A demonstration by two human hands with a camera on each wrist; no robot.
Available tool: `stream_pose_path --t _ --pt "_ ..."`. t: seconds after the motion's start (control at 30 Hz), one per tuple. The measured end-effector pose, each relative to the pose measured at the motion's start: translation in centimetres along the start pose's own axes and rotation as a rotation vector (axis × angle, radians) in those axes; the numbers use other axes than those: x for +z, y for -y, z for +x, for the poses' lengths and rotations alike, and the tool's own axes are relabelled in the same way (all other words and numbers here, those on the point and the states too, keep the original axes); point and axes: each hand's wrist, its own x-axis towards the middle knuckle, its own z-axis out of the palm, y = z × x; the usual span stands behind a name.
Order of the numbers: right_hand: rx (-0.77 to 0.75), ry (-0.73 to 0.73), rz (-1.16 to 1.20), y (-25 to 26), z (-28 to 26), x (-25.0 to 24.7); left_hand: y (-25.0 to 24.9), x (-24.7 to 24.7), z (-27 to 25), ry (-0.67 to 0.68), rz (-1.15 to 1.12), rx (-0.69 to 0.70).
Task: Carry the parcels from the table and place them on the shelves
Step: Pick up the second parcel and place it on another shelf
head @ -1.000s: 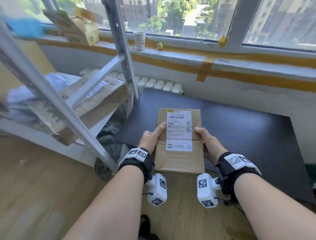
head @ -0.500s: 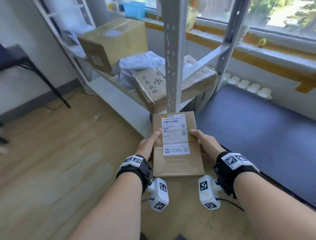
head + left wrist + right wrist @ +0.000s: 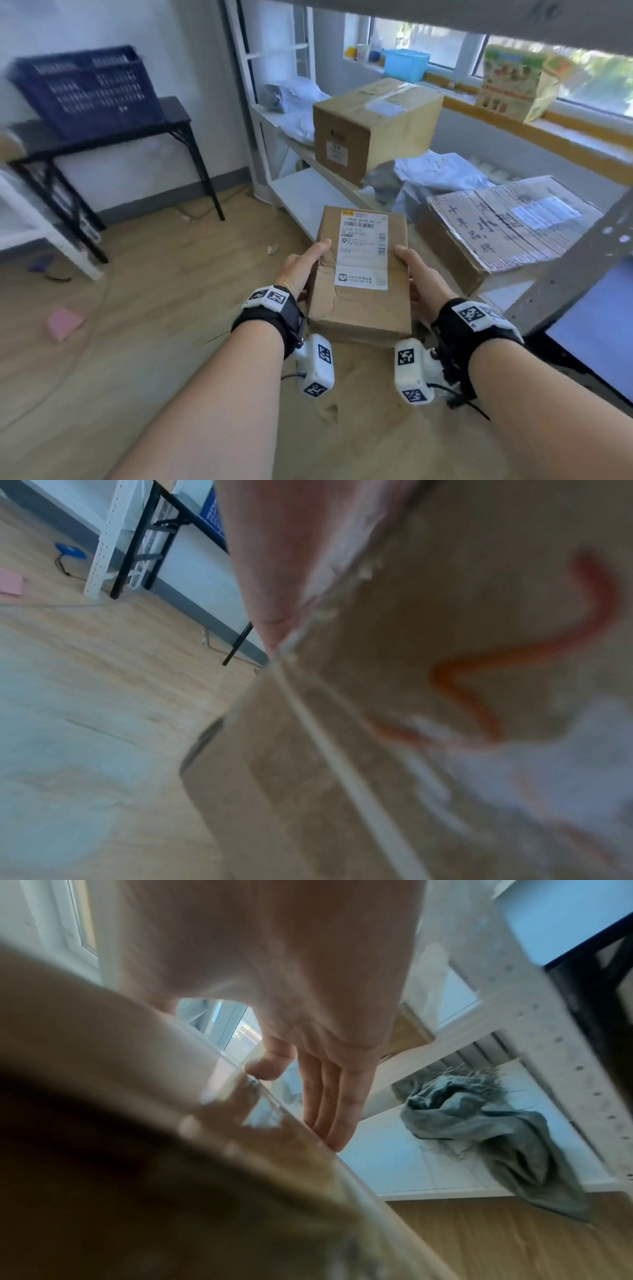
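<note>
Parcel: flat cardboard parcel [image 3: 359, 274] with a white shipping label [image 3: 363, 250] on top, held in the air over the wood floor [image 3: 137, 342], at centre of the head view; creased and torn near its left edge.
Left hand: left hand [image 3: 298, 270] at the parcel's 9 o'clock edge, thumb laid over the top face, fingers hidden beneath (left wrist view is mostly blurred cardboard and skin).
Right hand: right hand [image 3: 421, 277] at the 3 o'clock edge, thumb on top; right wrist view shows its fingers [image 3: 329, 1096] lying straight along the underside while the thumb presses the upper rim.
Grip state: both hands clamped on the parcel, one to each side, well apart.
Shelves: white metal shelving unit [image 3: 260, 113] from 12 to 3 o'clock, just beyond the parcel's far end.
On middle shelf: large brown carton [image 3: 370, 130] at 12 o'clock; grey poly mailers [image 3: 442, 178] beside it; flat corrugated box with handwritten characters [image 3: 503, 229] at 2 o'clock.
Low shelf: crumpled grey cloth [image 3: 496, 1123], seen from the right wrist.
Desk: black desk [image 3: 102, 133] at 10 o'clock against the wall, carrying a tilted blue crate [image 3: 89, 89].
Windowsill: turquoise tub [image 3: 406, 65] and a printed carton [image 3: 517, 82] at 1 o'clock.
Floor: pink pad [image 3: 65, 322] at 8 o'clock.
</note>
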Motion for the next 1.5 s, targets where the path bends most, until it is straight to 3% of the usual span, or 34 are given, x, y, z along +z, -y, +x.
stream_pose_path --t 0.2,0.37,0.63,0.83,1.17,1.33,1.5 --pt "-0.063 0.073 -0.070 4.7 3.1 8.6 -4.1 -8.2 4.5 -0.059 -0.065 0.034" --pt "-0.109 0.110 -0.096 9.3 7.2 14.3 -7.0 -13.7 11.2 -0.115 -0.095 0.027" --pt "-0.159 0.171 -0.129 16.9 17.7 23.8 -15.4 -21.7 22.4 -0.144 -0.034 0.140" --pt "-0.166 0.200 -0.158 24.9 26.1 29.9 -22.8 -26.6 31.1 -0.110 -0.005 0.145" --pt "-0.197 0.198 -0.130 38.8 35.5 40.0 -36.2 -35.6 43.5 0.073 -0.058 0.291" --pt "-0.227 0.106 -0.147 43.4 39.7 46.0 -41.2 -40.8 50.9 0.195 -0.058 0.362" --pt "-0.204 0.011 -0.137 47.7 43.1 51.6 -46.8 -45.4 57.4 0.314 0.021 0.343"
